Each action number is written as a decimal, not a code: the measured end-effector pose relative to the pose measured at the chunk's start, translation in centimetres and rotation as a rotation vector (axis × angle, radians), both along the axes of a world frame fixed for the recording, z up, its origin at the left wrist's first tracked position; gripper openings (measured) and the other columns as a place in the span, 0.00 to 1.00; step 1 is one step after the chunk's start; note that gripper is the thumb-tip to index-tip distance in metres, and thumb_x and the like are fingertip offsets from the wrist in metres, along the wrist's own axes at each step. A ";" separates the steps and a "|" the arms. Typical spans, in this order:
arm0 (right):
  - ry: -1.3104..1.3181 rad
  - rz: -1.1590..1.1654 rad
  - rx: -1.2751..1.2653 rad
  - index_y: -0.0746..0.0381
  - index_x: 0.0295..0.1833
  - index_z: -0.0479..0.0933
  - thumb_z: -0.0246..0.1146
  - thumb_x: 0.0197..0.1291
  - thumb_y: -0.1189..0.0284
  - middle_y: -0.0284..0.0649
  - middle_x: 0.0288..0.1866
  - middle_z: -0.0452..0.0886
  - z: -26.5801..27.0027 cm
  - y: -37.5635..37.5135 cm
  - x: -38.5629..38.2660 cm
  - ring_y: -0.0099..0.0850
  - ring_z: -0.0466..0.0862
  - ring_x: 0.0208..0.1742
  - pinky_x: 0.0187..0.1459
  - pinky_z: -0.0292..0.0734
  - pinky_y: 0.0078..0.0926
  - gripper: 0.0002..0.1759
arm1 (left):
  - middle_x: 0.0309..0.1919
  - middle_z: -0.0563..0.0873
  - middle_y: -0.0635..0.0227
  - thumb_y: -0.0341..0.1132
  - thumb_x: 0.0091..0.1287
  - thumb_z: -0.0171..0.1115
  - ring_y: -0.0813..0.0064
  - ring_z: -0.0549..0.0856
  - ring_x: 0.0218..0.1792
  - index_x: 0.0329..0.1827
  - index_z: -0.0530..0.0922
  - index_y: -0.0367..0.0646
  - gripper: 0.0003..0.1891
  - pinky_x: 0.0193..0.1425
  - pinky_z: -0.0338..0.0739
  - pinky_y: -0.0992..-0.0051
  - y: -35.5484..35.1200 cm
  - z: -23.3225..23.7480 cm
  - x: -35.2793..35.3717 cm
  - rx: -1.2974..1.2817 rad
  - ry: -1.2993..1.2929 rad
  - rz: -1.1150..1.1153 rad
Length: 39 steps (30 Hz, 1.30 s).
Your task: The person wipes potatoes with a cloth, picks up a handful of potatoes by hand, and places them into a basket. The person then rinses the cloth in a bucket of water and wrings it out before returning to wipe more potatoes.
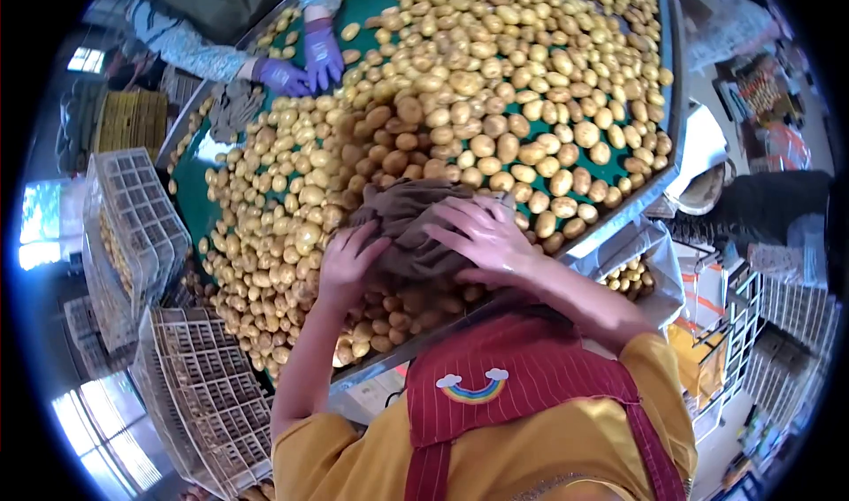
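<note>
Fingers point(451, 221) of the right hand point(489, 242) lie spread and lightly bent across a bunched brown cloth point(409, 227), pressing on it rather than closed round it. The left hand point(343, 264) meets the cloth's other side, thumb apart from the fingers; its tips are partly lost in shadow, so I can't tell whether they pinch a fold. The cloth sits on the heap of potatoes point(548, 152), close to the near metal edge point(610, 224) of the green table point(196, 211). A shove toward the apron point(522, 359) could tip loose potatoes over that edge; uneven pressure might make those under the cloth roll and the palms slip. Farther off, a co-worker's purple gloves point(324, 59) work among the same potatoes.
</note>
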State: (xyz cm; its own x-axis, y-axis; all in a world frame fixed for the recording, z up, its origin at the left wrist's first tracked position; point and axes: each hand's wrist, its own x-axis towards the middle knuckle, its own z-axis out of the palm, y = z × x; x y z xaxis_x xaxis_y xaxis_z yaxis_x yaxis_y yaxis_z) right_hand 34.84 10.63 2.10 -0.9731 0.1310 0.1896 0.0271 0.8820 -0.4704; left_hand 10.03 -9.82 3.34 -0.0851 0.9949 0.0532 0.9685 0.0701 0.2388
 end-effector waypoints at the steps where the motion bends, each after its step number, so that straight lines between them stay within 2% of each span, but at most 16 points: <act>1: -0.064 0.023 0.085 0.47 0.80 0.62 0.77 0.46 0.48 0.39 0.81 0.64 -0.8 0.0 -1.3 0.40 0.63 0.81 0.75 0.58 0.57 0.55 | 0.61 0.83 0.58 0.29 0.58 0.61 0.55 0.82 0.60 0.62 0.81 0.51 0.25 0.63 0.78 0.58 -0.5 0.1 -0.6 -0.062 -0.051 0.084; 4: -0.091 0.019 0.150 0.50 0.70 0.75 0.73 0.55 0.58 0.38 0.77 0.70 -1.7 0.8 -3.5 0.42 0.66 0.79 0.73 0.60 0.54 0.35 | 0.48 0.89 0.59 0.23 0.57 0.57 0.57 0.88 0.49 0.56 0.82 0.41 0.21 0.57 0.82 0.65 -1.3 1.5 -1.9 0.195 -0.314 0.271; 8: 0.240 0.021 -0.524 0.61 0.58 0.79 0.68 0.66 0.69 0.44 0.62 0.81 0.4 0.6 -4.3 0.45 0.80 0.65 0.63 0.76 0.42 0.17 | 0.43 0.89 0.60 0.29 0.60 0.66 0.69 0.88 0.47 0.54 0.80 0.36 0.19 0.56 0.81 0.71 0.4 7.9 -1.8 -0.001 -0.851 0.540; 10: 0.078 -0.128 -0.879 0.61 0.60 0.78 0.64 0.73 0.69 0.44 0.54 0.84 4.4 3.9 -4.3 0.38 0.85 0.55 0.55 0.81 0.35 0.14 | 0.45 0.88 0.61 0.30 0.55 0.75 0.65 0.87 0.48 0.58 0.79 0.37 0.26 0.57 0.82 0.69 3.3 10.3 -2.9 -0.075 -0.594 0.227; 11: 0.051 -0.162 -0.828 0.62 0.61 0.78 0.61 0.75 0.69 0.42 0.46 0.85 7.0 6.0 -4.4 0.31 0.86 0.48 0.49 0.82 0.29 0.14 | 0.48 0.88 0.60 0.30 0.55 0.75 0.63 0.87 0.50 0.60 0.79 0.39 0.27 0.58 0.81 0.68 5.2 11.9 -3.0 -0.252 -0.481 0.254; 14: 0.030 -0.161 -0.305 0.59 0.47 0.75 0.61 0.74 0.58 0.46 0.35 0.83 12.4 13.3 -5.8 0.46 0.87 0.39 0.43 0.82 0.44 0.15 | 0.56 0.87 0.58 0.28 0.56 0.74 0.59 0.86 0.55 0.63 0.79 0.46 0.29 0.64 0.80 0.65 12.5 16.8 -6.0 -0.419 -0.326 0.396; 16: 0.106 -0.121 -0.031 0.59 0.49 0.74 0.70 0.61 0.43 0.47 0.41 0.84 16.7 16.6 -5.9 0.50 0.86 0.42 0.46 0.81 0.46 0.30 | 0.52 0.89 0.57 0.27 0.60 0.71 0.54 0.88 0.54 0.57 0.81 0.45 0.20 0.60 0.82 0.61 14.8 17.0 -10.6 0.117 -0.160 -0.096; 17: 0.009 -0.190 0.069 0.58 0.52 0.74 0.73 0.56 0.44 0.47 0.44 0.84 20.0 17.1 -5.5 0.51 0.87 0.45 0.47 0.80 0.47 0.33 | 0.52 0.88 0.57 0.25 0.60 0.70 0.54 0.87 0.54 0.58 0.81 0.44 0.21 0.60 0.82 0.61 15.8 18.8 -10.1 0.168 -0.103 -0.039; 18: -0.068 -0.301 0.188 0.58 0.59 0.75 0.76 0.54 0.59 0.44 0.50 0.87 22.3 17.5 -5.4 0.50 0.87 0.54 0.54 0.81 0.42 0.30 | 0.52 0.87 0.57 0.23 0.60 0.69 0.55 0.87 0.54 0.59 0.81 0.43 0.21 0.60 0.82 0.61 16.8 21.4 -9.5 0.217 -0.045 0.019; 21: 0.112 -0.270 0.592 0.54 0.71 0.69 0.72 0.51 0.72 0.46 0.59 0.80 25.4 19.2 -4.0 0.48 0.82 0.60 0.54 0.82 0.43 0.38 | 0.51 0.85 0.60 0.20 0.53 0.71 0.57 0.85 0.55 0.58 0.81 0.42 0.26 0.64 0.80 0.63 18.2 23.4 -11.1 0.614 0.412 -0.156; 24: 0.008 -0.151 0.620 0.52 0.75 0.66 0.69 0.54 0.74 0.46 0.67 0.76 27.7 16.6 -1.1 0.48 0.77 0.69 0.61 0.80 0.46 0.41 | 0.58 0.83 0.60 0.17 0.53 0.68 0.58 0.84 0.56 0.55 0.82 0.44 0.24 0.65 0.80 0.65 17.7 24.6 -7.5 0.379 0.240 -0.263; 28: -0.116 -0.043 0.442 0.49 0.76 0.70 0.69 0.41 0.73 0.47 0.83 0.64 16.8 14.1 -0.8 0.46 0.62 0.83 0.80 0.59 0.57 0.49 | 0.72 0.77 0.61 0.19 0.47 0.66 0.51 0.76 0.71 0.59 0.83 0.49 0.31 0.71 0.75 0.56 18.0 12.9 -6.8 0.189 0.091 -0.547; 29: -0.142 -0.028 0.313 0.41 0.82 0.61 0.72 0.44 0.68 0.45 0.87 0.54 11.1 13.7 -1.4 0.50 0.52 0.86 0.82 0.43 0.67 0.55 | 0.76 0.72 0.60 0.23 0.47 0.69 0.50 0.70 0.76 0.66 0.81 0.58 0.37 0.75 0.69 0.51 17.7 9.4 -5.9 0.007 0.043 -0.498; 31: -0.432 -0.100 0.217 0.34 0.86 0.47 0.74 0.51 0.55 0.39 0.90 0.41 0.7 11.7 -4.3 0.48 0.42 0.89 0.82 0.36 0.68 0.60 | 0.81 0.65 0.61 0.34 0.51 0.73 0.49 0.57 0.83 0.73 0.75 0.75 0.42 0.77 0.61 0.47 18.9 0.1 -4.7 -0.091 0.111 -0.440; 34: -0.547 -0.236 0.249 0.33 0.86 0.48 0.68 0.56 0.51 0.31 0.90 0.44 -4.4 14.1 -7.8 0.44 0.45 0.89 0.82 0.34 0.68 0.54 | 0.83 0.61 0.64 0.43 0.52 0.75 0.60 0.54 0.85 0.74 0.74 0.77 0.40 0.76 0.56 0.45 23.5 -2.9 -5.7 -0.152 0.011 -0.406; 39: -0.383 -0.310 0.347 0.33 0.85 0.49 0.62 0.60 0.51 0.26 0.89 0.50 -6.8 24.8 -10.4 0.34 0.54 0.87 0.82 0.35 0.66 0.49 | 0.82 0.65 0.66 0.40 0.56 0.73 0.60 0.61 0.83 0.73 0.74 0.74 0.38 0.72 0.57 0.43 34.6 -5.9 -11.4 0.128 0.226 -0.450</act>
State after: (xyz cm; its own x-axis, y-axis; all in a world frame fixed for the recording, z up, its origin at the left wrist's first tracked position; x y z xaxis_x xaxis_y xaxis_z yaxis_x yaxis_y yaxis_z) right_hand 24.40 35.39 -4.68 -0.9069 0.4128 -0.0844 0.4183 0.9061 -0.0625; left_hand -1.39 24.78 -2.52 0.3775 0.9147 0.1441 0.9244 -0.3814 -0.0008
